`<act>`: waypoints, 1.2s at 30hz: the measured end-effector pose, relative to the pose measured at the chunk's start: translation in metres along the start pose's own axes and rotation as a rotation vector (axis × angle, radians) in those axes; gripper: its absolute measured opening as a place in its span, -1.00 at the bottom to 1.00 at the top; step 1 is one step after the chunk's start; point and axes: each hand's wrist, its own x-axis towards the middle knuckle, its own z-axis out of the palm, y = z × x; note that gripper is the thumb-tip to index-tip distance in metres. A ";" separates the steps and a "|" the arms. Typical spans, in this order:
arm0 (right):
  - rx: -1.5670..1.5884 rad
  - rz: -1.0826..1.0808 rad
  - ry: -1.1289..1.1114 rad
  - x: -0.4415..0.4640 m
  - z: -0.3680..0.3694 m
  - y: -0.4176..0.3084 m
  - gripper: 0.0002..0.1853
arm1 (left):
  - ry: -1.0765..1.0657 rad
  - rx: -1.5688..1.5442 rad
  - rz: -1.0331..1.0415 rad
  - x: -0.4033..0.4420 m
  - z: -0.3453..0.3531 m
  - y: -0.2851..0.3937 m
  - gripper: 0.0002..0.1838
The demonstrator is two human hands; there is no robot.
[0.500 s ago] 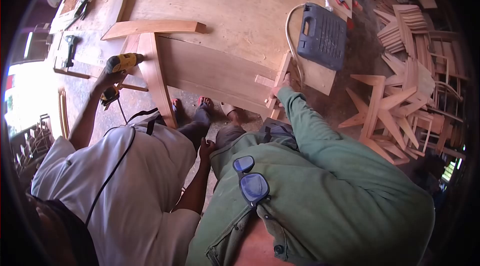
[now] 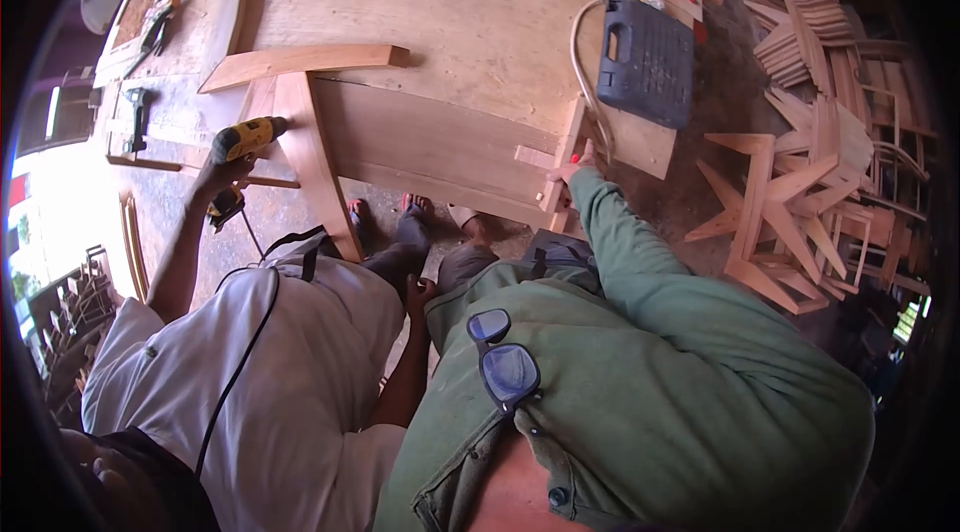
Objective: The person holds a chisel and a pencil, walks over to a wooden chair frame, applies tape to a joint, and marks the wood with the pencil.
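Note:
My right hand (image 2: 578, 175), in a green sleeve, is at the right end of a wooden frame along the bench's near edge. Its fingers are closed around a short upright wooden piece (image 2: 566, 152), thumb across the near face, one finger pointing up. A small red spot shows beside the fingers; I cannot make out what it is. My left hand is out of view. To the left, a co-worker's hand (image 2: 222, 172) holds a yellow and black cordless drill (image 2: 248, 139) against a slanted wooden leg (image 2: 308, 147). The co-worker's other hand (image 2: 420, 294) hangs near my side.
A dark plastic tool case (image 2: 645, 62) lies on the workbench (image 2: 430, 7) beside a pale cable (image 2: 580, 47). A curved wooden piece (image 2: 310, 62) crosses the leg's top. Wooden frames (image 2: 770, 202) are piled on the floor at right. Another drill (image 2: 138, 117) lies far left.
My right hand has shifted slightly on the wooden piece, and one finger now points up. The co-worker's drill stays at the leg, tilted a little differently. The view has shifted slightly.

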 end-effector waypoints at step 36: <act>0.103 0.176 -0.136 -0.019 -0.012 -0.024 0.37 | -0.151 -0.445 -0.625 -0.103 0.187 -0.048 -0.69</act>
